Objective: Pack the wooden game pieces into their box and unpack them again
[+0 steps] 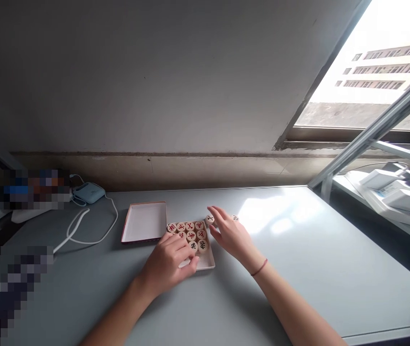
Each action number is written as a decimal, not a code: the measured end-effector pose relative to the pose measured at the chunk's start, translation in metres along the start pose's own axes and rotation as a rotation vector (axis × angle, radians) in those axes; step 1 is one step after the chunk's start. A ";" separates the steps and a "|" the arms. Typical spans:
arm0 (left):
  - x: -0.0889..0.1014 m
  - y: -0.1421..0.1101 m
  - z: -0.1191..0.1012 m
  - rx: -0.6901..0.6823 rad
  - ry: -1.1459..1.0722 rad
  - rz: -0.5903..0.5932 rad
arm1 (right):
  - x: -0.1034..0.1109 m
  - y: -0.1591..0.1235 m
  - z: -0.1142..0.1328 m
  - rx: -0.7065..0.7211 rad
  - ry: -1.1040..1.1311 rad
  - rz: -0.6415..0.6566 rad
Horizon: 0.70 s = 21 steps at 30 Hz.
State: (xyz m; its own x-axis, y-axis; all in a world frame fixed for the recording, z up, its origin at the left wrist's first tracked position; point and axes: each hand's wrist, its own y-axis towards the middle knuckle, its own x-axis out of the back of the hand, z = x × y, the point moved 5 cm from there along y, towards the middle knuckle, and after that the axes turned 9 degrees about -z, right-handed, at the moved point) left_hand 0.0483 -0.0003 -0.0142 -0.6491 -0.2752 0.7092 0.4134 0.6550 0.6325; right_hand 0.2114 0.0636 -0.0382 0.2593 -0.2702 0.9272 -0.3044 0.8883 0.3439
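My left hand (171, 264) rests over a shallow open box (208, 262), covering part of its left side and front. Its fingers are bent over the pieces and the thumb is held apart; I see nothing gripped. Rows of round Chinese chess pieces (191, 235) lie in the box, some with red characters, others with black. My right hand (231, 234) is just right of the box, thumb and fingers apart. By its fingertips sits a loose Chinese chess piece (210, 219) with a black mark. Another loose piece (235, 218) shows partly behind that hand.
The box lid (145, 222) lies left of the box, inside up. Farther left are a light-blue device (90, 192) and a white cable (91, 241) on the grey table (298, 278). White adapters (403, 192) stand on a shelf at right. A wall (172, 96) closes the back.
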 end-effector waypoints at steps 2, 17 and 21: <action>0.003 0.001 -0.002 -0.013 0.005 -0.027 | -0.005 0.003 0.002 0.021 -0.061 0.048; 0.009 0.003 0.003 0.133 0.033 -0.132 | 0.020 -0.009 0.024 -0.093 0.691 -0.165; 0.013 0.003 0.002 0.091 -0.005 -0.113 | 0.021 -0.017 0.042 -0.114 0.986 -0.028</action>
State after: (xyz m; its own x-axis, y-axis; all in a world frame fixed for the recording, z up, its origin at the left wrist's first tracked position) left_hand 0.0401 0.0000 -0.0037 -0.6914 -0.3475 0.6334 0.2783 0.6809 0.6774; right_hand 0.1840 0.0270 -0.0186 0.9273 0.0925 0.3628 -0.2102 0.9306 0.2998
